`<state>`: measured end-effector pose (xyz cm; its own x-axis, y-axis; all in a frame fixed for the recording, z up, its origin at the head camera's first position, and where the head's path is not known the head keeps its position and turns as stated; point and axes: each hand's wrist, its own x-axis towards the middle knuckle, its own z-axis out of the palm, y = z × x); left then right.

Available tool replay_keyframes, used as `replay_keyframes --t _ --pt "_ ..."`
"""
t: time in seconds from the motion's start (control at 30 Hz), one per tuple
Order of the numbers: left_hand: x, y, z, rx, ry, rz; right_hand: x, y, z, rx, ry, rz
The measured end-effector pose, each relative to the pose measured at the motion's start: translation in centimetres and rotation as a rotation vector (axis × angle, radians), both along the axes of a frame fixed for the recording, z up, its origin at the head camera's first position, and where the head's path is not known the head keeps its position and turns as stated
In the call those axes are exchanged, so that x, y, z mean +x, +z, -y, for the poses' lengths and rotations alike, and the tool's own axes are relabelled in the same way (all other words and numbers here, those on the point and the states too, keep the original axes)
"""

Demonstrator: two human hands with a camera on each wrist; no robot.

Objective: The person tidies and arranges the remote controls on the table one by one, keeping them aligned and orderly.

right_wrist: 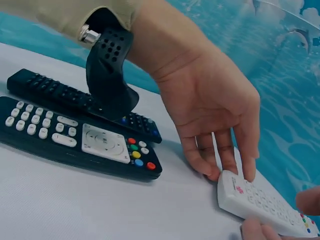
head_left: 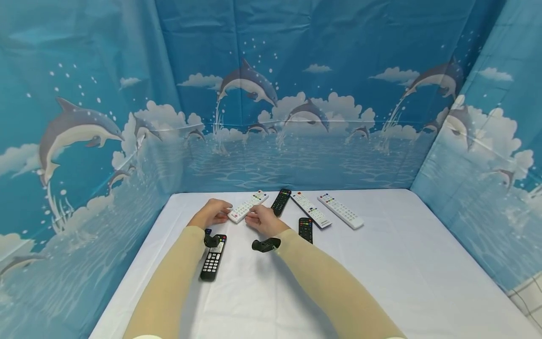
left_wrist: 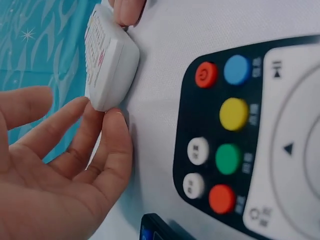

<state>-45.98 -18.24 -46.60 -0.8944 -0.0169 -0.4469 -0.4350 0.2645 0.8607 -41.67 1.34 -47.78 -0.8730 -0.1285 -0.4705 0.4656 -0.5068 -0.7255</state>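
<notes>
White plastic remote w/ pink mark & coloured btns lies slanted on the white-clothed table, near its far edge, L of that edge's middle; marked end points toward the near L corner, coloured btns toward the far edge. L hand is at the marked end: fingers loosely bent, tips touching it, thumb clear. R hand is at the remote's R side, fingertips against it, thumb above; wrist cams catch only its fingertips, so can't tell whether it's gripping.

Black remote w/ white btns & pale panel lies nearer the table's L edge, by the L forearm; a second, darker black remote lies just beside it, mostly hidden in the head view.

Along the far edge, R of the R hand: slim black remote about mid-edge, then white remote w/ dark sides, then all-white remote. Another black remote sits nearer, partly behind the R sleeve. Blue dolphin-print curtain rises behind the far edge.
</notes>
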Motion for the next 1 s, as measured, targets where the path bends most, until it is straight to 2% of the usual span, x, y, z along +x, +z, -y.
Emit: replay_keyframes --t 0.13,0.23,0.37,0.5,0.63,0.8,0.9,1.0 --pt "0.3 0.2 -0.4 -0.079 -0.032 0.007 -0.1 -0.3 0.4 0.058 -0.027 -0.009" --pt "0.6 0.1 -0.5 -0.099 -0.040 0.003 0.0 -0.7 0.7 0.117 -0.040 -0.020" --pt "0.6 -0.1 -0.7 -0.103 -0.024 -0.015 0.0 -1.0 0.9 0.191 -0.041 -0.043" --pt "0.3 -0.3 -0.7 -0.106 0.008 -0.036 0.1 -1.1 1.2 0.198 -0.043 -0.061" --pt "0.6 -0.5 -0.7 -0.087 -0.022 -0.058 0.1 -1.2 1.4 0.228 -0.057 -0.072" --pt "1.0 -0.6 -0.7 -0.018 -0.071 -0.060 0.0 -1.4 1.6 0.328 -0.069 -0.082" --pt "1.0 -0.6 -0.9 0.029 -0.054 -0.043 0.1 -1.4 1.4 0.360 -0.063 -0.102" --pt "1.1 -0.6 -1.0 0.071 -0.034 -0.039 0.4 -1.2 1.2 0.347 -0.046 -0.124"
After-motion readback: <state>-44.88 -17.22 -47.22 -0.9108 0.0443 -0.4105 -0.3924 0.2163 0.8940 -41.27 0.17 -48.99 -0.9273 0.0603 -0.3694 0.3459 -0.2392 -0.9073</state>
